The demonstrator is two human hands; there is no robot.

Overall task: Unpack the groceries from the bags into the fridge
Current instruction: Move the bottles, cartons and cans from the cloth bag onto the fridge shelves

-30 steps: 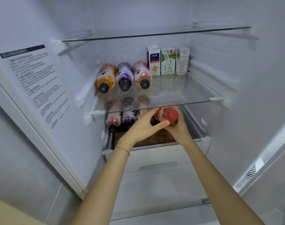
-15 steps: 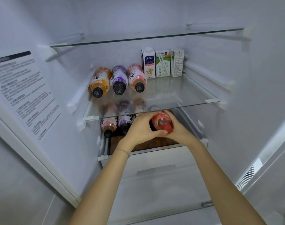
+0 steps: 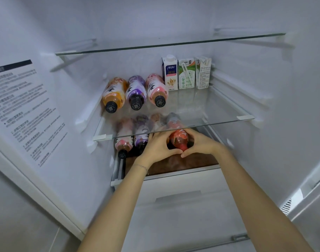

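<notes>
Head view, looking down into an open fridge. Both hands reach in under the middle glass shelf (image 3: 245,117) and cup one bottle between them. Left hand (image 3: 158,145) curls around the bottle's left side, fingers bent, thumb tip meeting the other thumb below the cap. Right hand (image 3: 201,144) wraps the right side the same way, half closed. A thin bracelet (image 3: 141,167) sits on the left wrist.

Red-capped bottle (image 3: 179,140): lying on its side, cap toward the camera, reddish drink inside, label partly red and white. Its far end runs back under the glass and reads blurred through the pane. It sits at the right end of the lower row, at 6 o'clock from the cartons above. Whether it rests on the lower shelf or is carried by the hands, cannot tell.

Count, upper row on the middle shelf: three bottles lying down, black caps forward — orange bottle (image 3: 114,95), purple bottle (image 3: 136,92), pink bottle (image 3: 156,90), touching side by side. At 2 o'clock from them, three drink cartons standing upright in a line: blue-and-white carton (image 3: 170,74), green carton (image 3: 186,74), white carton (image 3: 202,73).

Lower row: pink-labelled bottle (image 3: 123,144), purple-labelled bottle (image 3: 141,140) beside it, then the held one. A further bottle behind the left hand is too hidden to count.

Top glass shelf (image 3: 173,43) at 12 o'clock. Printed sticker (image 3: 24,110) on the wall at 9 o'clock.
</notes>
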